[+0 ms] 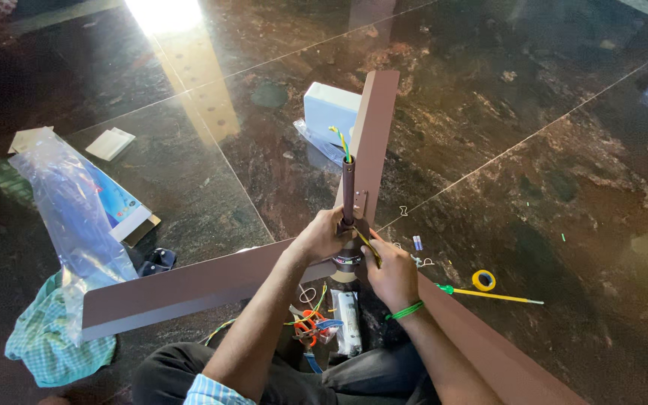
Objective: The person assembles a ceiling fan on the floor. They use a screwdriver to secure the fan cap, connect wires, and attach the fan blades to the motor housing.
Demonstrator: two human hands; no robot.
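I am looking down on a brown ceiling fan [343, 259] lying on the dark polished floor [549, 150], its hub at the centre of my view, with blades reaching out toward 12, 8 and 4 o'clock. My left hand [322, 236] is curled closed round the base of the brown downrod [348, 191], which stands up from the hub with yellow and green wires [341, 141] poking out of its top. My right hand [390, 271] has its grip pinched shut on a thin yellow-handled tool [370, 247] pressed in where rod meets hub; I cannot make out its tip. To do this well, I judge the left hand should keep the rod upright and steady while the right works squarely, without slipping toward the wires. Orange-handled pliers [309, 327] and a white rectangular part [349, 321] lie at 6 o'clock, just beside my knees. A yellow tape roll [484, 280] and a long yellow-and-green screwdriver [489, 294] sit at 3 o'clock. A white box [329, 111] rests at 12 o'clock, a plastic bag [69, 202] at 9 and a green checked cloth [54, 337] at 8.
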